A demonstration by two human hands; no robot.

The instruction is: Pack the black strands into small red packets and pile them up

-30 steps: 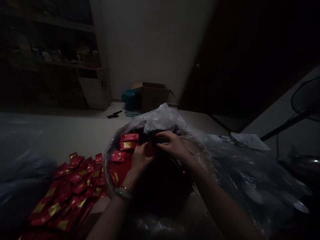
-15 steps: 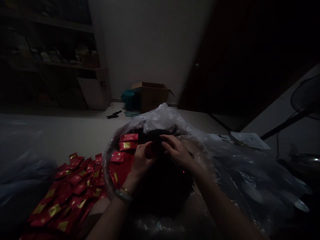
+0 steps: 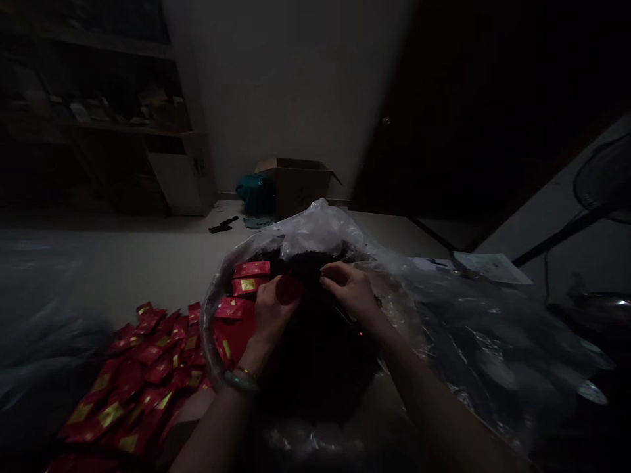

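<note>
My left hand (image 3: 272, 307) is closed round a small red packet (image 3: 289, 290), over a clear plastic bag (image 3: 315, 226) that is spread open. Dark loose leaf-like material (image 3: 310, 263) lies in the bag. Just right of the packet, my right hand (image 3: 351, 289) is in a pinch, thumb and forefinger together; what they hold, if anything, is too dark to make out. Below that hand a small red light (image 3: 361, 334) glows on a dark object whose shape is hidden. Several flat red packets (image 3: 250, 270) lie inside the bag's left side.
A heap of red-and-gold packets (image 3: 148, 368) lies to the left of the bag. Clear plastic sheeting (image 3: 493, 341) spreads on the right. Beyond stand an open cardboard box (image 3: 300, 187), a teal bundle (image 3: 255, 192) and shelves (image 3: 113, 125). The room is very dim.
My left hand has moved slightly left and turned, so the red packet shows more. My right hand's fingers have drawn together into a pinch and back from the packet.
</note>
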